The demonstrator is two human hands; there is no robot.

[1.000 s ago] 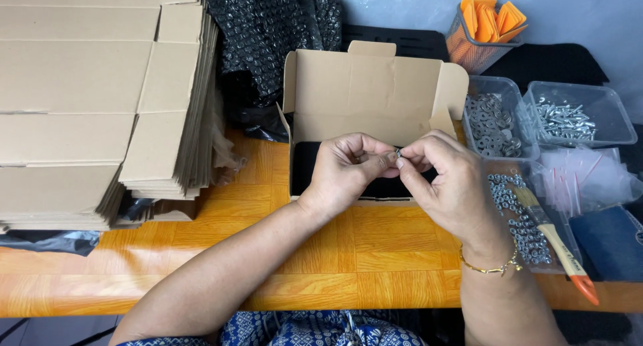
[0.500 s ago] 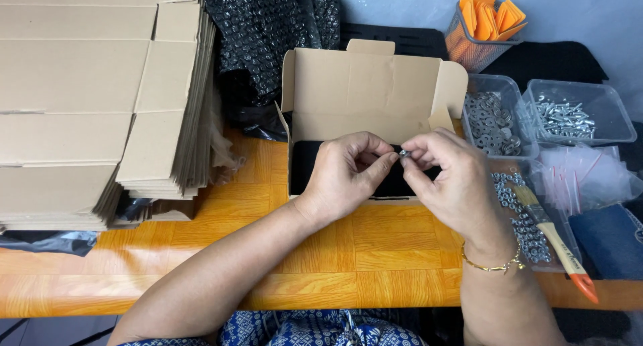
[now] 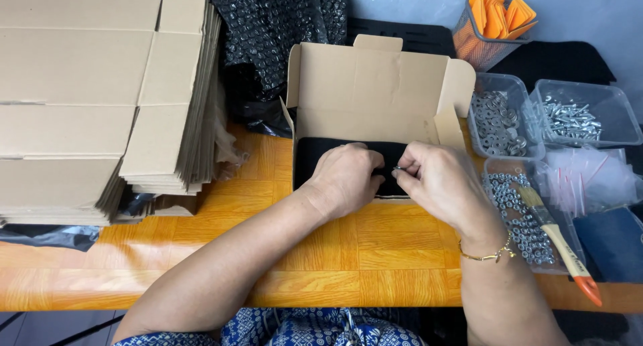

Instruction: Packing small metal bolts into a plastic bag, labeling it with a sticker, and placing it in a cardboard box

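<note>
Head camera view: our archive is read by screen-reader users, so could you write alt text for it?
A person's left hand and right hand meet over an open cardboard box with a black lining, pinching a small metal part between the fingertips. Flat cartons are stacked at the left of the orange table; clear tubs of metal hardware and a paintbrush lie right.

Head camera, looking down, close above table (image 3: 375, 252)
</note>
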